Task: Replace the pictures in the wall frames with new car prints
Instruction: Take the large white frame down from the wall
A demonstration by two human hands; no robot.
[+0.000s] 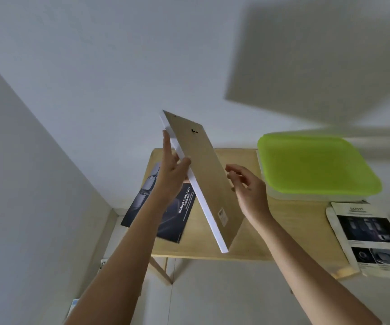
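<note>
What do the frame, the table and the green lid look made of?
The frame has a matt, grainless tan back, likely fibreboard, and a smooth white rim, plastic or painted wood. The table looks pale wood or veneer, faintly grained. The lid is translucent green plastic with slight sheen.

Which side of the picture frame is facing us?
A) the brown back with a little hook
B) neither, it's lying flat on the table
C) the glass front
A: the frame shows its brown back and small hanger, held up by the left hand above the table.
</note>
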